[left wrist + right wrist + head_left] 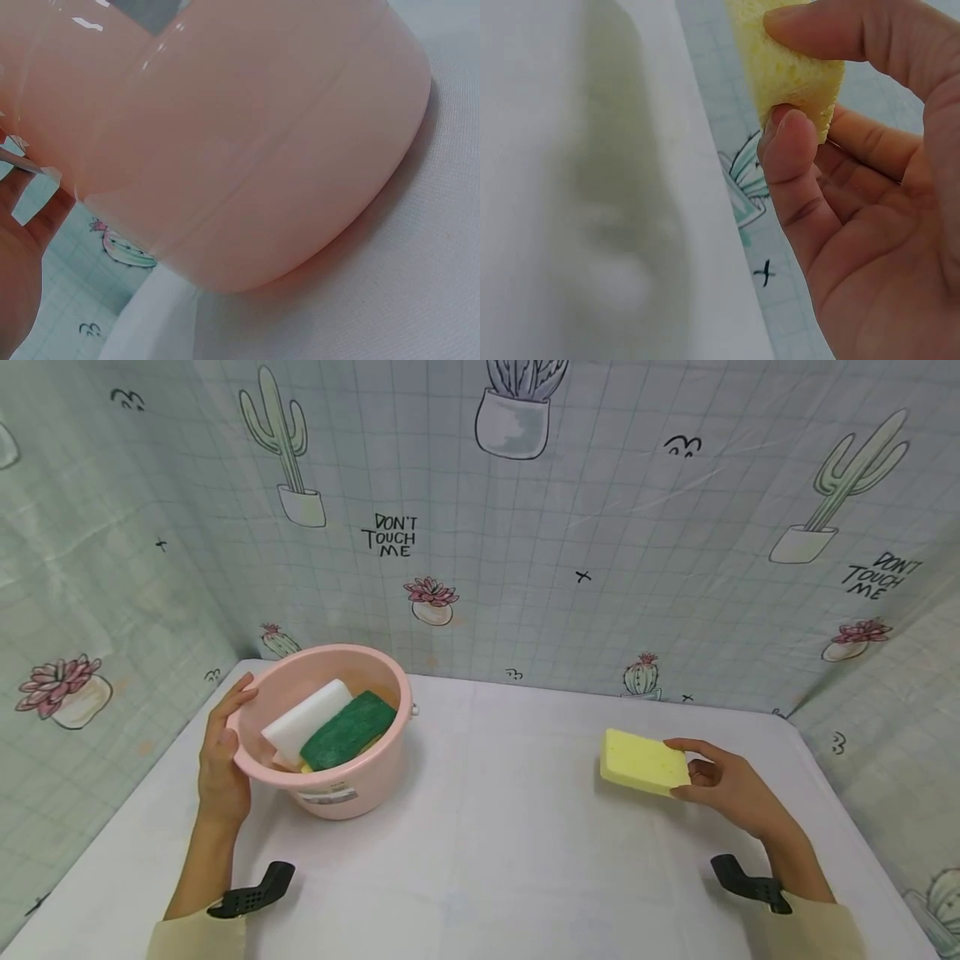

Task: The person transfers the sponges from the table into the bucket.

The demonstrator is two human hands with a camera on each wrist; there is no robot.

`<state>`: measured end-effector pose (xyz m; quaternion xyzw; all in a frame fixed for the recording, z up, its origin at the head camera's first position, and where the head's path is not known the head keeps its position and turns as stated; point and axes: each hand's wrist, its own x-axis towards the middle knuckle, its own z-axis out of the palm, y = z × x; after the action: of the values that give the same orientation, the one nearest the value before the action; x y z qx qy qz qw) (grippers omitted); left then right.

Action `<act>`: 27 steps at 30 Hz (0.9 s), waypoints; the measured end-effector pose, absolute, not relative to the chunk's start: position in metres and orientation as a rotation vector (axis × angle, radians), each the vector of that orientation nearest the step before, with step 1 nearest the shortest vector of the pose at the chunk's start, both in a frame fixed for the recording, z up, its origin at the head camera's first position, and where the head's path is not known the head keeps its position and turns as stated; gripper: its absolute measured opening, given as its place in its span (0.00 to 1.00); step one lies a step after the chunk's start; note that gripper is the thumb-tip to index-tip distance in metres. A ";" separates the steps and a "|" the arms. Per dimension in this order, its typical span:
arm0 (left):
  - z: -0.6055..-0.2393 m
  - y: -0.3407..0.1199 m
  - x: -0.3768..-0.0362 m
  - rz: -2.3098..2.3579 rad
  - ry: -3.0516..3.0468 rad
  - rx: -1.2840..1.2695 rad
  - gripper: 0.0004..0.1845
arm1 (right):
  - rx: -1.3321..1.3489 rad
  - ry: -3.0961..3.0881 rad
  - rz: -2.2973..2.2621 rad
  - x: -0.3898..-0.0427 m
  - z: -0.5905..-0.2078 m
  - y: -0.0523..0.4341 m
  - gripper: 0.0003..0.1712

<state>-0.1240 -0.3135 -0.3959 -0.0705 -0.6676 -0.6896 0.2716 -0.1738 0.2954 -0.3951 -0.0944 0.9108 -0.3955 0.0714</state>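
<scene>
1. Right hand [723, 785]: thumb and fingers pinch one end of a yellow sponge [643, 762]. The right wrist view shows the thumb [795, 161] under the sponge edge and a finger on top.
2. Sponge is held low over the right side of the white table [495, 827]; whether it touches the surface cannot be told.
3. Left hand [222, 752]: fingers curled around the left rim of a pink bucket [337, 793], thumb on the outer wall.
4. Bucket stands on the table's left side, tilted slightly toward the camera. The left wrist view shows only its smooth pink wall and the cloth under it.
5. Inside the bucket: a white sponge [303, 720] and a green scouring pad [349, 729], side by side and touching.
6. Bucket and yellow sponge are well apart.
7. Behind the table: a cactus-print backdrop [525, 527].
</scene>
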 end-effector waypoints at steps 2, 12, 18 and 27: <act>-0.396 -0.314 -0.124 -1.855 -1.799 -0.187 0.28 | -0.300 2.726 -1.207 -0.176 -0.394 0.290 0.38; -0.394 -0.313 -0.122 -1.841 -1.804 -0.224 0.28 | -0.488 2.672 -1.282 -0.189 -0.382 0.266 0.35; -0.395 -0.313 -0.123 -1.831 -1.804 -0.207 0.28 | -0.621 2.661 -1.296 -0.196 -0.368 0.249 0.33; -0.394 -0.312 -0.123 -1.858 -1.794 -0.190 0.29 | -0.788 2.581 -1.355 -0.207 -0.349 0.222 0.35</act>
<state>-0.1231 -0.3123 -0.3942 -0.0705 -0.6666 -0.6903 0.2723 -0.2068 0.2218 -0.3485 -0.2604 0.8532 -0.4479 0.0608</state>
